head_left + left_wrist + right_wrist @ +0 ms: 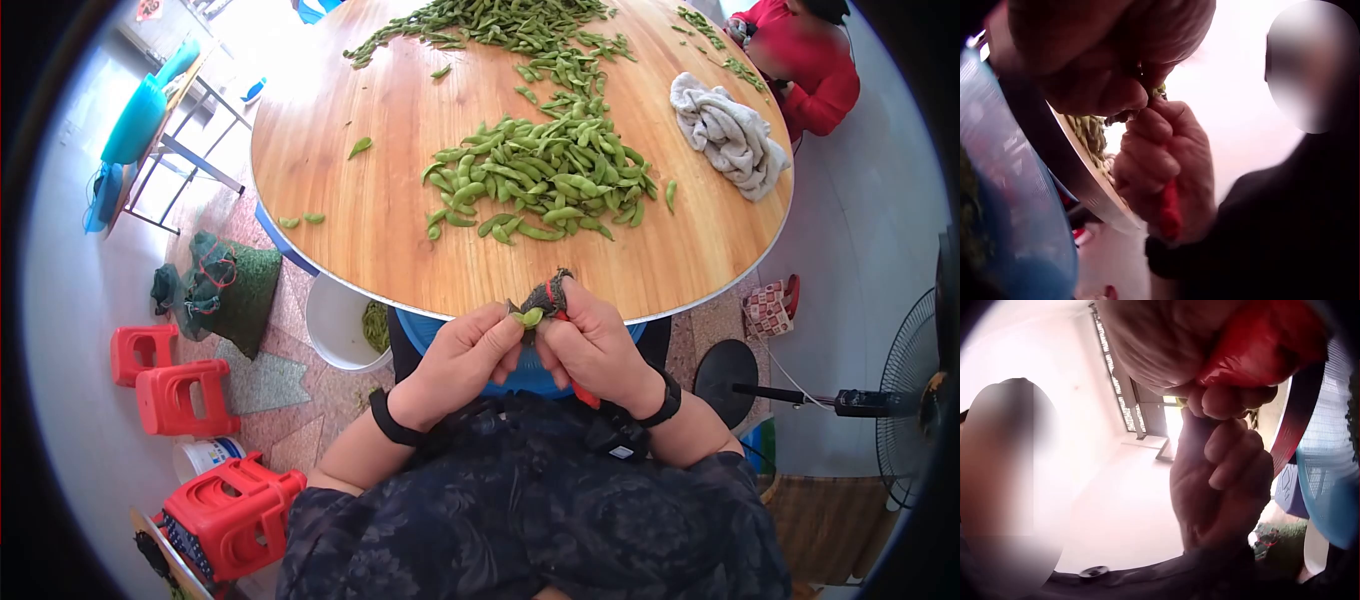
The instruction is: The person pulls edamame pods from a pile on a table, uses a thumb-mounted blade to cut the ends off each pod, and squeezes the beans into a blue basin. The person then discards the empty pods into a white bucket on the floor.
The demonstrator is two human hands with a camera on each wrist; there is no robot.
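Note:
In the head view, both hands meet just off the near edge of the round wooden table. My left hand (465,350) pinches a green soybean pod (531,318) between thumb and finger. Close against it, my right hand (597,345) grips a tool with a red handle (1266,347); the handle's end sticks out below the palm, and the fingers hide its working end. A dark, rough-looking piece with a red band (548,293) shows at the right hand's fingertips. Beneath the hands is a blue mesh basket (530,376), partly hidden by them.
A heap of soybean pods (550,180) lies on the table (330,220), with a larger pile (500,25) behind. A crumpled cloth (728,135) is at right. A white bucket (335,325), red stools (190,395) and a fan (905,400) stand around; a person in red (815,65) sits far right.

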